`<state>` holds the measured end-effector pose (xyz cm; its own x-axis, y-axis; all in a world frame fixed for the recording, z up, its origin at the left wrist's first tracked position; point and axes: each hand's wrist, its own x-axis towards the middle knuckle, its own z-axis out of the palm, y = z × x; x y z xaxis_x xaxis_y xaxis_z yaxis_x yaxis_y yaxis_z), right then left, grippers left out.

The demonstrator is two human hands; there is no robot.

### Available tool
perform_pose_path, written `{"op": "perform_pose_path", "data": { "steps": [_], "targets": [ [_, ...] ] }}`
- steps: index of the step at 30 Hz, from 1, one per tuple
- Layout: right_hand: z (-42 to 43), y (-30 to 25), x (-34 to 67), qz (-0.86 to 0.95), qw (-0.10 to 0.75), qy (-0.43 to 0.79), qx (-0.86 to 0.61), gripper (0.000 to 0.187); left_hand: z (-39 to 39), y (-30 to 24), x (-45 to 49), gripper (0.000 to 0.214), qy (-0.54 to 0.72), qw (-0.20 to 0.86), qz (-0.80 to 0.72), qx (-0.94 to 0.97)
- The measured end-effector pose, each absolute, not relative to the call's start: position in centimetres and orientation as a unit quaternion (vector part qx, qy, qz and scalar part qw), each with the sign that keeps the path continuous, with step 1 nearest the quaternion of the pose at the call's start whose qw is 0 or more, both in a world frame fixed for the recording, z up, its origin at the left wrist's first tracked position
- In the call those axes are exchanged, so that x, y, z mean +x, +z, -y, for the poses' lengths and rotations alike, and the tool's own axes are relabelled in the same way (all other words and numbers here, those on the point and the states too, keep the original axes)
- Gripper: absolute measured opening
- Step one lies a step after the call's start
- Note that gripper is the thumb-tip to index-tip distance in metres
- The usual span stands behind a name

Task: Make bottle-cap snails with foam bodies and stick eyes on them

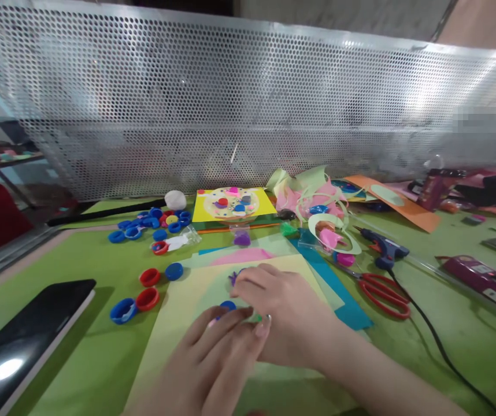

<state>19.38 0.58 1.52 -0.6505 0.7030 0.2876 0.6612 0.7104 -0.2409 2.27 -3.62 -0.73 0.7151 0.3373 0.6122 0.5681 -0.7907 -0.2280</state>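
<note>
My left hand point(217, 358) lies low over a pale yellow sheet of paper point(174, 329), its fingers stretched forward and slightly apart. Just beyond its fingertips a blue bottle cap point(228, 305) shows in part, with a small green bit point(257, 318) close to the fingers. My right hand point(282, 306) crosses in from the right, touching or nearly touching the left. Its fingers curl downward and closed over the paper; what lies under them is hidden. Beside those fingertips a small purple spiky piece point(233, 278) peeks out.
Blue and red caps point(148, 299) lie left of the paper, near a black phone point(35, 329). Behind stands a decorated yellow card point(269, 205) before a perforated metal screen point(213, 98). Red-handled scissors point(384, 296), a glue gun point(382, 245), its cord and a power strip point(482, 280) lie right.
</note>
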Motion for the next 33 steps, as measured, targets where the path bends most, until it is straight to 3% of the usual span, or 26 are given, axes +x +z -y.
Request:
{"op": "perform_pose_path", "data": {
  "steps": [16,24,33],
  "targets": [
    [-0.4,1.2,19.8,0.909,0.206,0.058,-0.358,0.026,4.1,-0.5,2.4,0.056,-0.283,0.105,0.308,-0.902],
    [-0.3,1.6,19.2,0.927,0.15,0.065,-0.337,0.023,3.8,-0.7,2.8,0.029,-0.272,0.207,0.233,-0.911],
    [-0.3,2.1,19.3,0.934,0.11,0.067,-0.334,0.023,3.6,-0.1,3.0,0.023,-0.283,0.202,0.208,-0.914]
  ]
}}
